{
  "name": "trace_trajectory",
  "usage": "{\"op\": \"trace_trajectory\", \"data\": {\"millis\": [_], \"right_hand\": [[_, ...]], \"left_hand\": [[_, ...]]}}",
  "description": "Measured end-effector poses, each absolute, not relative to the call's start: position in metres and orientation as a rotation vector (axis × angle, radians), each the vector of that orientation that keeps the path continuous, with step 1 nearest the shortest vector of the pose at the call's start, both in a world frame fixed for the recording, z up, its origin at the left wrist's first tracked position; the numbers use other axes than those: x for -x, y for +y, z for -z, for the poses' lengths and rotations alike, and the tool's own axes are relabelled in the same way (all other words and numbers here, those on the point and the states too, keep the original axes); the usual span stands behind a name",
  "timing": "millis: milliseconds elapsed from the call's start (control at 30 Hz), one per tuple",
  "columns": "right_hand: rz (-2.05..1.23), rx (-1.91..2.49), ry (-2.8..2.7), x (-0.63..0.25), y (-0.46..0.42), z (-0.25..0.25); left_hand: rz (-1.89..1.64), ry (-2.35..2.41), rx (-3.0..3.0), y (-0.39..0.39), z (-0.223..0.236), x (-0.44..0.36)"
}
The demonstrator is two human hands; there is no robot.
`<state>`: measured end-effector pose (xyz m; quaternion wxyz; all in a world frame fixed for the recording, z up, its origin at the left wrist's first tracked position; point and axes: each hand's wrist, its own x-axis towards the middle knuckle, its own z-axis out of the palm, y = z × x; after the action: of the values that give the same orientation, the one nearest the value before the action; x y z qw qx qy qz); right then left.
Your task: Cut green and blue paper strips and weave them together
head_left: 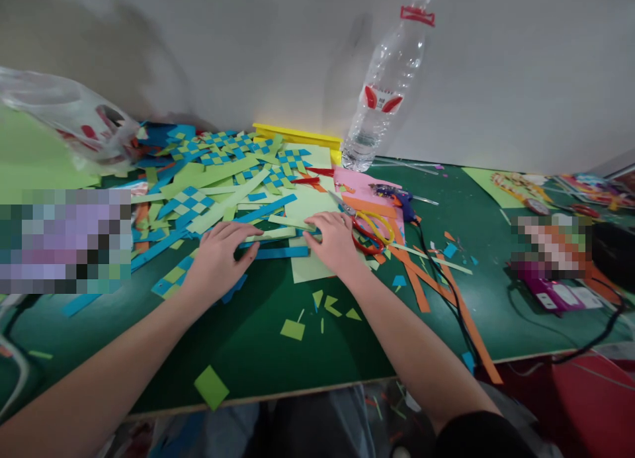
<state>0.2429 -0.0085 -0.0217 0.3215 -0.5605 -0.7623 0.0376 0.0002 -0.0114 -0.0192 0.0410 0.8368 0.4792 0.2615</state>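
Observation:
My left hand (218,256) has its fingertips on the left end of a light green paper strip (278,234), with the thumb below. Fingers and thumb of my right hand (333,243) close on paper strips at the right end; which ones exactly is partly hidden. A blue paper strip (285,253) lies just under, over a pale green sheet (310,271). Beyond my hands is a heap of loose strips and blue-green checkered woven pieces (188,203). Scissors with red and yellow handles (377,229) lie right beside my right hand.
A tall plastic bottle (380,94) stands against the wall. Plastic bag (69,114) at left; yellow folded strip (297,135) behind the heap. Orange strips (417,286) and a black cable (444,279) cross the right side. A purple box (555,292) sits far right. Scraps (292,329) lie in front.

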Motion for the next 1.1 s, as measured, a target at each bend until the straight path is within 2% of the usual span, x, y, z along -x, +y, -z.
{"op": "trace_trajectory", "data": {"millis": [200,333,567,733,900,1100], "right_hand": [[-0.113,1.53,-2.022,-0.244,-0.008,0.024],[0.003,1.53,-1.957,-0.249,-0.004,0.022],[0.205,1.71,-1.86,-0.264,0.005,0.022],[0.196,1.587,-1.959,-0.262,0.003,0.02],[0.083,1.42,-2.171,-0.258,-0.002,0.018],[0.08,1.458,-2.196,-0.258,-0.001,0.02]], "left_hand": [[-0.682,1.454,-2.612,-0.014,0.02,-0.002],[-0.652,1.36,-2.65,-0.014,0.02,-0.002],[-0.729,1.258,-2.641,-0.016,0.013,-0.005],[-0.744,1.201,-2.613,-0.018,0.008,-0.008],[-0.703,1.412,-2.627,-0.017,0.008,-0.006],[-0.501,1.598,-2.715,-0.017,0.011,-0.004]]}}
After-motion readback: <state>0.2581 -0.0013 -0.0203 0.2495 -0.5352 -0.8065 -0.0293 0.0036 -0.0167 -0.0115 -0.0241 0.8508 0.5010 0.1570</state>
